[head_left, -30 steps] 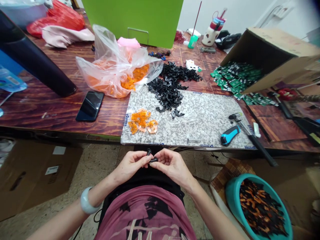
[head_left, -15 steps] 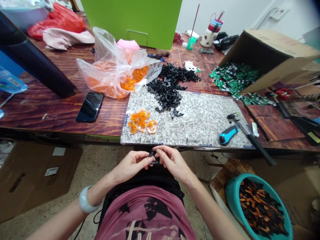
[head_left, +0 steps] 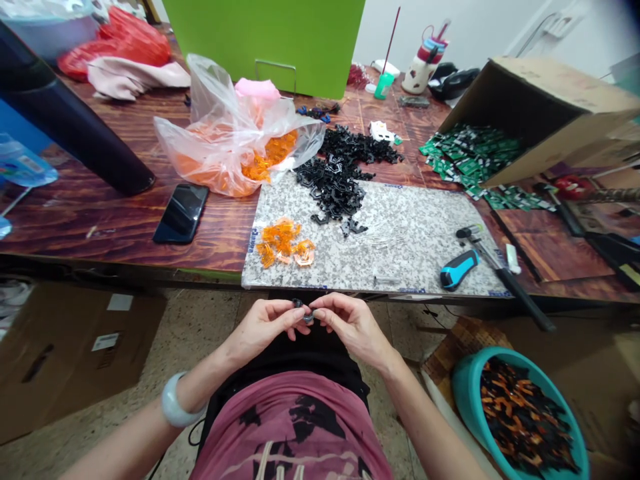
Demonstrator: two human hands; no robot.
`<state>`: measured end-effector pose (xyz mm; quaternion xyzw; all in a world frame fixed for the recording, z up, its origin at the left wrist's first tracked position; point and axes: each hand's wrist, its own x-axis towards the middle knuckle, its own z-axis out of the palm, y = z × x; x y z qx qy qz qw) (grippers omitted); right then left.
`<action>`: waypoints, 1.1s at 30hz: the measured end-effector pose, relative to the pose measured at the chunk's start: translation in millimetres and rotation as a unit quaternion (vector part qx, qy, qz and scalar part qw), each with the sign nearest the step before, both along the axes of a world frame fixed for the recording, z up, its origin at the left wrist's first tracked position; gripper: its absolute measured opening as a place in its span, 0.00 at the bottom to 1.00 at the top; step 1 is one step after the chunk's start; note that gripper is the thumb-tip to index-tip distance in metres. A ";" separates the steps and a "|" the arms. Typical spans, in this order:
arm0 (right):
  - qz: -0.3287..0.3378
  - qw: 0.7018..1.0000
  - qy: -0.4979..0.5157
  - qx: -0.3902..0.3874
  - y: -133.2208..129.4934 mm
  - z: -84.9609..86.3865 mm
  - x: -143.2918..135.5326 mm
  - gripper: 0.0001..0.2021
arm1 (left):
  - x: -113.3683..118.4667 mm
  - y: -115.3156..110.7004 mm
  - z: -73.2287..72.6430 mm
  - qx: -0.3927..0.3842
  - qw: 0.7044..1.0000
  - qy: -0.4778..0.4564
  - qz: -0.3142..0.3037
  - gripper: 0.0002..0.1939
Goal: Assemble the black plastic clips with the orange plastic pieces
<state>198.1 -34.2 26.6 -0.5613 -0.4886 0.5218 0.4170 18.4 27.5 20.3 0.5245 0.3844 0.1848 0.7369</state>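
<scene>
Just off the table's front edge, my left hand (head_left: pixel 270 325) pinches a small black plastic part (head_left: pixel 309 317) between thumb and fingers. From the other side, my right hand (head_left: pixel 346 321) closes its thumb and index fingertips at the part's right end; whether something tiny sits in that pinch is hidden. Beyond my hands a speckled stone slab (head_left: pixel 430 233) bears a heap of black plastic parts (head_left: pixel 335 180), a small pile of orange translucent parts (head_left: pixel 280 240) and thin metal pins (head_left: pixel 385 237).
A cutter with a blue handle (head_left: pixel 459 270) and a hammer (head_left: pixel 505 277) lie at the slab's right. A phone (head_left: pixel 181 213) and a bag of orange parts (head_left: pixel 200 157) are left. A cardboard box (head_left: pixel 560 93) spills green boards (head_left: pixel 470 153). A teal tub (head_left: pixel 465 393) stands below right.
The black part has turned and sits lower between my fingertips. My right hand's fingers have shifted along it, and my left fingers have re-gripped slightly.
</scene>
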 end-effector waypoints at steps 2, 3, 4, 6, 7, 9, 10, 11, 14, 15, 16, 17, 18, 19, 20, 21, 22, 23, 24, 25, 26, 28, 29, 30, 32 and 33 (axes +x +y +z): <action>0.010 0.998 -0.039 0.044 1.7 0.4 2.4 0.09 | -0.4 1.1 0.6 -0.009 1.000 0.000 -0.018 0.14; 0.015 0.996 -0.061 0.070 2.5 0.3 3.3 0.08 | -0.4 1.2 0.1 -0.012 1.000 0.000 -0.021 0.14; 0.018 0.992 -0.082 0.095 3.1 -0.1 3.9 0.07 | -0.1 1.0 -0.7 -0.014 1.000 0.001 -0.019 0.14; 0.017 0.981 -0.130 0.142 3.9 -1.4 3.8 0.07 | 1.5 -0.7 -2.7 -0.017 1.000 -0.002 0.005 0.15; 0.011 0.974 -0.156 0.165 3.9 -2.2 3.1 0.08 | 2.7 -2.1 -3.5 -0.018 1.000 -0.006 0.025 0.15; -0.010 0.957 -0.205 0.208 3.4 -4.4 0.7 0.09 | 5.7 -5.1 -4.4 -0.018 0.998 -0.014 0.066 0.15; -0.023 0.947 -0.225 0.227 2.9 -5.7 -0.9 0.09 | 7.3 -6.6 -4.4 -0.016 0.996 -0.019 0.085 0.15; -0.034 0.938 -0.242 0.245 2.5 -6.9 -2.5 0.10 | 8.7 -7.8 -4.3 -0.012 0.994 -0.023 0.103 0.15; -0.058 0.918 -0.272 0.281 1.8 -10.8 -7.2 0.10 | 12.4 -10.5 -3.4 0.009 0.990 -0.025 0.140 0.15; -0.063 0.915 -0.278 0.286 1.7 -11.9 -8.5 0.10 | 13.4 -11.1 -3.2 0.017 0.988 -0.023 0.149 0.15; -0.068 0.913 -0.282 0.287 1.7 -12.9 -9.6 0.10 | 14.3 -11.7 -3.0 0.025 0.987 -0.020 0.158 0.16; -0.073 0.911 -0.288 0.286 1.6 -13.8 -10.6 0.10 | 15.1 -12.2 -3.0 0.034 0.986 -0.016 0.165 0.16; -0.079 0.909 -0.293 0.284 1.5 -14.6 -11.3 0.09 | 15.8 -12.7 -3.0 0.042 0.984 -0.012 0.170 0.16; -0.084 0.908 -0.298 0.281 1.4 -15.2 -11.9 0.09 | 16.4 -13.2 -3.1 0.050 0.983 -0.007 0.174 0.15; -0.088 0.908 -0.302 0.278 1.4 -15.6 -12.3 0.08 | 16.9 -13.6 -3.3 0.059 0.983 -0.002 0.176 0.15; -0.089 0.908 -0.305 0.272 1.3 -15.8 -12.6 0.07 | 17.3 -13.9 -3.5 0.068 0.982 0.006 0.176 0.15; -0.087 0.910 -0.307 0.266 1.3 -16.0 -12.8 0.07 | 17.6 -14.0 -3.8 0.077 0.981 0.014 0.177 0.15; -0.084 0.912 -0.307 0.259 1.4 -16.0 -13.0 0.05 | 17.7 -14.0 -4.1 0.087 0.980 0.022 0.179 0.14; -0.080 0.914 -0.307 0.252 1.5 -16.0 -13.2 0.04 | 17.8 -13.8 -4.3 0.097 0.978 0.029 0.181 0.14; -0.076 0.916 -0.307 0.246 1.5 -15.8 -13.5 0.02 | 17.8 -13.4 -4.3 0.106 0.977 0.035 0.184 0.14; -0.070 0.919 -0.306 0.241 1.5 -15.6 -14.0 0.03 | 17.8 -12.8 -4.2 0.115 0.975 0.041 0.186 0.13; -0.060 0.924 -0.300 0.230 0.8 -15.0 -15.7 0.04 | 18.0 -11.6 -3.5 0.130 0.972 0.047 0.189 0.13; -0.057 0.927 -0.295 0.225 0.2 -14.6 -16.9 0.05 | 18.2 -11.1 -3.0 0.135 0.972 0.048 0.188 0.13; -0.056 0.930 -0.289 0.221 -0.5 -14.1 -18.4 0.05 | 18.5 -10.7 -2.6 0.139 0.971 0.047 0.187 0.14; -0.056 0.933 -0.279 0.220 -1.9 -13.2 -21.7 0.05 | 19.3 -10.3 -2.1 0.144 0.971 0.044 0.186 0.14; -0.056 0.933 -0.276 0.224 -2.5 -12.7 -23.4 0.05 | 19.8 -10.4 -2.0 0.146 0.971 0.043 0.186 0.14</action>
